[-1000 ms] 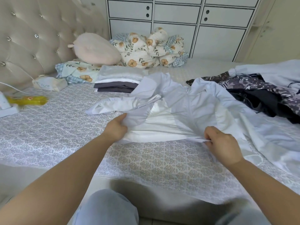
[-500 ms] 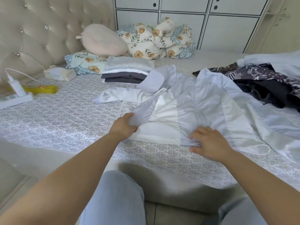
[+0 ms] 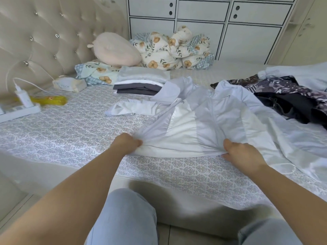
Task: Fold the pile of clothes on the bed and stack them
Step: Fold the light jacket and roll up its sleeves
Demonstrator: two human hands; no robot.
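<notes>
The white jacket [image 3: 200, 124] is spread front-up on the bed [image 3: 70, 131], its hem at the near edge and its hood toward the folded stack [image 3: 141, 84]. The fabric appears thin, light and glossy; it is judged to be soft, without stiffness, and likely to slide on itself, so folds may slip unless pressed flat. The hem is gripped at two points: the left hand [image 3: 126, 143] is clenched on the left hem corner, and the right hand [image 3: 242, 152] pinches the hem near the zip line. The hem corners and shoulder seams are judged the best holds. One sleeve [image 3: 131, 109] lies extended leftward. The unfolded pile [image 3: 286, 99] lies at the right, touching the jacket.
</notes>
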